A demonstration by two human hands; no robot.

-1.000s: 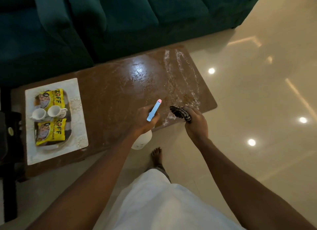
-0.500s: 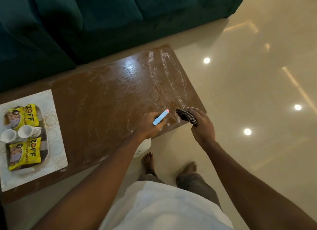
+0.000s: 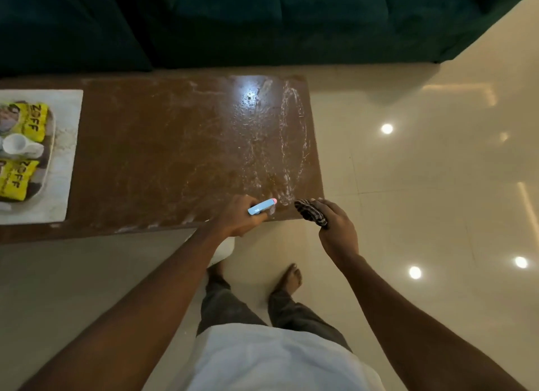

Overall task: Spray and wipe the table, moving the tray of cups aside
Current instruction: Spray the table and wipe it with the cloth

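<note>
So from where I'm standing this looks maybe a third done, at a guess. The right end of the brown surface [image 3: 163, 157] is wet and glossy. Whitish streaks and smeared arcs of cleaner run front to back near the right edge, so that part's been sprayed and looks half-wiped at best. The middle is duller with faint swirls, and I honestly can't say if it's been gone over.

The left hand [image 3: 237, 217] is wrapped round the spray bottle [image 3: 261, 207]. Its blue head with the pink tip points right along the near edge, and the white body hangs down below the edge. The right hand [image 3: 335, 230] is gripping a dark patterned cloth [image 3: 310, 213], all bunched up, right at the near right corner. I can't tell whether the cloth is actually touching.

What's left, I reckon, is the other end. The tray [image 3: 50, 160] sits at the far left on a pale mat [image 3: 71, 157], partly cut off from view. It's holding white cups [image 3: 19, 144] and two yellow packets [image 3: 33, 122]. That end can't be cleaned until the tray gets moved across.
</note>
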